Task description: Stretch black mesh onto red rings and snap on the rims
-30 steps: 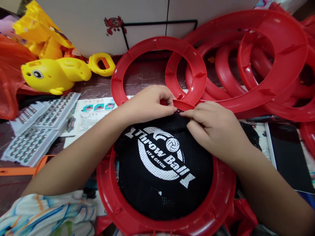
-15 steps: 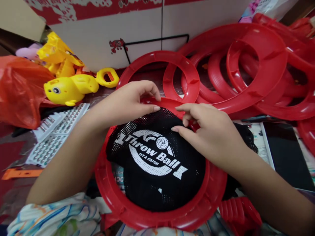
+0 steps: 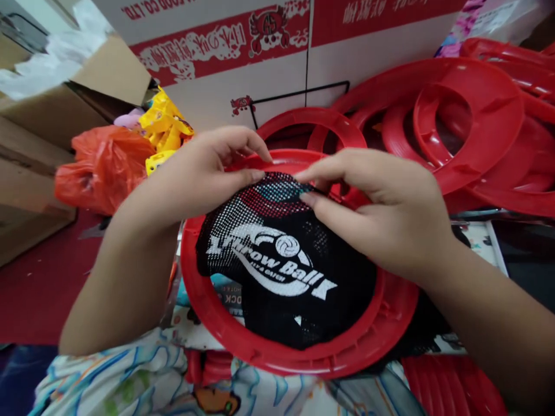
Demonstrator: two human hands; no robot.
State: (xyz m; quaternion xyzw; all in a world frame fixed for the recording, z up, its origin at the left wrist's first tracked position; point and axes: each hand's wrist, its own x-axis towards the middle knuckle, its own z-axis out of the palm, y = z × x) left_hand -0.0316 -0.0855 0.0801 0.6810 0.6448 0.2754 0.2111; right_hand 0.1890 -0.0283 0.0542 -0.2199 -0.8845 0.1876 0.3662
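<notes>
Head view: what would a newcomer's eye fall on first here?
Probably the black net with its white print, partly covering the red ring at centre, left hand and right hand at the net's upper edge. Next, the piled rings at upper right, then the orange bag at left.

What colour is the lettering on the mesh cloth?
The lettering is white on black mesh cloth, showing best in the head view.

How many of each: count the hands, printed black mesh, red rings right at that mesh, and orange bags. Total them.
Hands: 2 (left hand, right hand)
Printed black mesh: 1
Red ring at the mesh: 1
Orange bag: 1
Total: 5
</notes>
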